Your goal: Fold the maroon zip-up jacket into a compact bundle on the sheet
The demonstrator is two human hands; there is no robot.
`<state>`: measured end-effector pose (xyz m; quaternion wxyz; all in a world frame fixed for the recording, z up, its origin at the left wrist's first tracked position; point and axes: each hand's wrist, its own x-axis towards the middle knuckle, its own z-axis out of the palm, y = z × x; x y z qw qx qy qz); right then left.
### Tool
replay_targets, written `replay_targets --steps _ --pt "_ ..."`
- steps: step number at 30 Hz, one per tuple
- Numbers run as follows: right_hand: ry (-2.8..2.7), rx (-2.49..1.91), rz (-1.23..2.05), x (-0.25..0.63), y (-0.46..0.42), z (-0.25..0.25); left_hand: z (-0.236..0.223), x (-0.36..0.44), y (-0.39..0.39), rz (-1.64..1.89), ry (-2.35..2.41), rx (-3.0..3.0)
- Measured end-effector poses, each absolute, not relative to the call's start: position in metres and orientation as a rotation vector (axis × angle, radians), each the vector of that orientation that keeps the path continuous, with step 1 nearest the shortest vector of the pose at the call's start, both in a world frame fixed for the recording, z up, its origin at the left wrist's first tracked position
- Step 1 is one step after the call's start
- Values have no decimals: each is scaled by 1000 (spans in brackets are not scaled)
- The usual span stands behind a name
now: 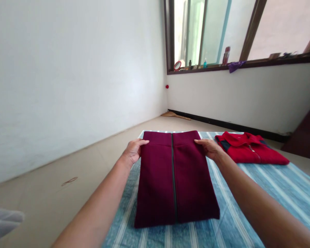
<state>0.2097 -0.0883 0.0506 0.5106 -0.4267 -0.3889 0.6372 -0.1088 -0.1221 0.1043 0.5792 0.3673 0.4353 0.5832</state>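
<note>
While the left hand [133, 151] and right hand [210, 149] are clamping its collar-end sides, presumably keeping the folds square, the maroon garment [157, 182] is lying near the striped cloth's [268, 193] far edge, left of the red garment [263, 153].

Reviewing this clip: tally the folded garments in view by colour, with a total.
Maroon garment, gripped by the left hand and right hand: 1
Red garment, dark-patched: 1
Total: 2
</note>
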Motion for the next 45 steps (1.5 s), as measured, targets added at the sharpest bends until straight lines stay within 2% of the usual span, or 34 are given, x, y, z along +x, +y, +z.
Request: replay_targets --steps 5,8,11,16,19,22,28,33,40,45 --pt "-1005 -790 1391 218 -125 122 174 -101 -172 1518 952 1080" --pt "-1128 -678 1304 227 -173 143 187 -106 -224 1622 975 1360" --pt "-1462 -698 1125 242 -237 117 148 -120 -289 1456 1207 1677" --pt "-1973 -908 816 258 -337 3 26 -139 -384 1106 1375 2363" --pt "-2119 -984 559 262 -372 -47 -15 -140 -412 1035 1385 2660" --pt "-2225 -1030 371 267 -384 -58 -20 -142 -415 980 1412 2776" --pt "-2194 -1112 242 266 -381 -24 10 -147 -400 1089 1409 2725" --pt "-2028 -1149 110 224 -385 -9 28 -116 -386 1140 1560 2499" --pt "-2069 -1237 -27 186 -397 -43 4 -69 -382 1083 1609 2423" --pt "-2034 -1245 -18 187 -396 -53 22 -63 -372 1020 1648 2118"
